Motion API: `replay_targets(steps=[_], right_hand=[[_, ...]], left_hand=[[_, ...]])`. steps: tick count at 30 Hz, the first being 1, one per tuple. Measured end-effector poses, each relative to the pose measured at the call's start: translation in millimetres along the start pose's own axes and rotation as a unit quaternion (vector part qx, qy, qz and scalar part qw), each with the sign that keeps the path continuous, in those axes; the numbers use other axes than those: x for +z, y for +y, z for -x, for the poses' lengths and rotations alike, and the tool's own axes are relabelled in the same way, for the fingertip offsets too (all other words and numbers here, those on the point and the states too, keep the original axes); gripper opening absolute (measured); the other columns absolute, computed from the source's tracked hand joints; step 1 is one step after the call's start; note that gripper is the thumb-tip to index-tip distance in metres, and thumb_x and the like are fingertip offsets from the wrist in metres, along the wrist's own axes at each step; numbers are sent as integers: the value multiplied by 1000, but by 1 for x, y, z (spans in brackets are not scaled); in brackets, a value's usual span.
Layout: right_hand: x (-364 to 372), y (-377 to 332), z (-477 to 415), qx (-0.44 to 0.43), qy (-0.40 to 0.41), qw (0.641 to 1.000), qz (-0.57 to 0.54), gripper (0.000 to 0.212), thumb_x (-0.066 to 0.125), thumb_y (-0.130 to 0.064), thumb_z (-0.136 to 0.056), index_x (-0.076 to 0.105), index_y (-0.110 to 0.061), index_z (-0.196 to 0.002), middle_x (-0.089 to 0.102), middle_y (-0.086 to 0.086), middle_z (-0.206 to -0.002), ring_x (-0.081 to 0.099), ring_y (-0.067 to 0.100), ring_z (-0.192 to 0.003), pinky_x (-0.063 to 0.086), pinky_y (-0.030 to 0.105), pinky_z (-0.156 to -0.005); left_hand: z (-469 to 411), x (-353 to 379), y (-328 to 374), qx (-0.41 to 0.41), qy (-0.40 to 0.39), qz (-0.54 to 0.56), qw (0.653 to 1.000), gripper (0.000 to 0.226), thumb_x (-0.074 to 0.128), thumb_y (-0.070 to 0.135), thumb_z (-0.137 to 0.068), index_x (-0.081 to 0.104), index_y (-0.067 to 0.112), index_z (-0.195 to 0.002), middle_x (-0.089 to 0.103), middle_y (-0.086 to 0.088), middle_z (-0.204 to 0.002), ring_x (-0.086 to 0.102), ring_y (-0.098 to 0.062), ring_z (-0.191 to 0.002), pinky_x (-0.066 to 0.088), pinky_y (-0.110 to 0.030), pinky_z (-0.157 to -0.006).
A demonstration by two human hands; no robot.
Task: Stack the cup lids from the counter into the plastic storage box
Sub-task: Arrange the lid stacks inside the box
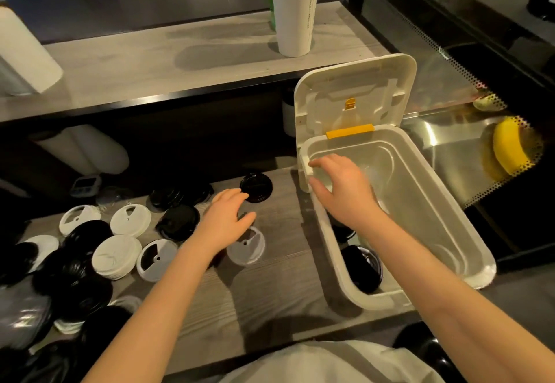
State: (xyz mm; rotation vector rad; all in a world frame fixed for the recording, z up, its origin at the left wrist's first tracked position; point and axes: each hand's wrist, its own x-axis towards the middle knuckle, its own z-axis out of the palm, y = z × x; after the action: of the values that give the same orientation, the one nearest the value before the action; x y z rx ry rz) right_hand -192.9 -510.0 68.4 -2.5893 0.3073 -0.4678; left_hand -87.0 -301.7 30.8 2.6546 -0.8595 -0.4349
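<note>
The left hand was held palm down over the grey wood-grain counter, fingers extended and slightly spread, holding nothing. Directly beneath its thumb side lay a white round plastic cup lid with a wedge-shaped drink opening. Just beyond its fingertips lay a single black round plastic cup lid. To the left of this hand, loose black and white lids were scattered and partly overlapping, including a short stack of white lids and a pile of black lids.

The right hand was positioned over the far left corner of the white translucent rectangular plastic storage box, fingers spread and loosely bent. No object was visible in its hold; the hand was slightly blurred. Whether the fingertips touched the box rim could not be determined.

The box stood on the counter to the right of the left hand. Its white hinged box cover stood upright beyond the right hand, with a yellow latch bar at its lower edge. Black lids in the box were visible at the near end, below the right forearm and partly hidden by it.

A yellow banana lay to the right of the right hand, behind a perforated metal edge. A tall white sleeve of paper cups stood on the raised shelf beyond both hands.
</note>
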Motion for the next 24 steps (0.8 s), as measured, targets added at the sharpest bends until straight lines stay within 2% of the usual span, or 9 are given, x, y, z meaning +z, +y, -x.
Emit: replay_targets(steps=[5,8,11,14,17,19,20,22,24], right_hand=[[37,-56,5,-50,-54,997,-14,30,57,-20,-91,59,-10,-119,59,6,-117,51,25,-113,45,37,-90],[73,-74,11,-28,-122,992,2,35,52,-22,-93,54,-13,-127,54,4,-127,47,22,-119,45,35,-92],[111,-81,19,18,-187,982,27,37,52,-24,-92,52,-15,-128,52,3,-128,48,22,-118,46,35,-88],[145,-79,27,71,-232,969,45,40,53,-27,-92,49,-12,-129,48,7,-128,45,27,-119,46,39,-89],[171,-76,28,151,-277,948,31,68,58,-33,-91,25,-12,-146,26,10,-149,32,29,-134,36,37,-105],[185,-73,29,225,-299,927,-34,85,61,-37,-89,9,-12,-150,13,10,-155,23,29,-140,30,36,-109],[192,-69,29,247,-305,919,-48,87,61,-40,-88,7,-11,-150,13,12,-155,20,30,-141,28,36,-109],[203,-62,32,253,-313,915,-7,86,60,-47,-86,13,-10,-149,17,14,-153,13,32,-142,22,38,-112],[208,-60,32,246,-289,925,26,77,63,-48,-83,30,-11,-141,31,13,-146,20,33,-138,26,40,-110]], left_hand=[[21,-9,-60,-56,-70,-25,996,55,49,35,-94,34,13,-143,28,-4,-151,23,-23,-139,23,-35,-112],[34,-6,-98,-88,-78,-15,993,56,51,34,-94,35,11,-142,31,-6,-150,27,-24,-138,26,-35,-112],[48,-5,-133,-126,-77,0,989,60,54,31,-93,31,10,-144,24,-7,-153,22,-24,-141,22,-34,-113],[59,-6,-166,-153,-80,-42,984,68,58,36,-88,28,14,-144,22,-6,-152,16,-28,-139,21,-35,-111],[67,-6,-191,-171,-101,-84,976,84,66,49,-77,25,22,-145,14,-3,-154,7,-27,-141,20,-41,-111],[69,-5,-200,-157,-110,-95,977,93,68,55,-71,22,25,-146,7,-1,-156,2,-27,-142,16,-43,-111],[69,-3,-203,-145,-108,-102,978,95,69,56,-70,21,24,-146,5,-1,-156,1,-27,-142,15,-43,-111],[69,-1,-205,-122,-101,-122,980,97,68,56,-70,19,22,-146,4,-1,-156,-1,-25,-142,13,-43,-111],[70,3,-206,-102,-87,-133,982,97,68,55,-70,19,21,-146,3,0,-156,-2,-24,-143,11,-43,-111]])
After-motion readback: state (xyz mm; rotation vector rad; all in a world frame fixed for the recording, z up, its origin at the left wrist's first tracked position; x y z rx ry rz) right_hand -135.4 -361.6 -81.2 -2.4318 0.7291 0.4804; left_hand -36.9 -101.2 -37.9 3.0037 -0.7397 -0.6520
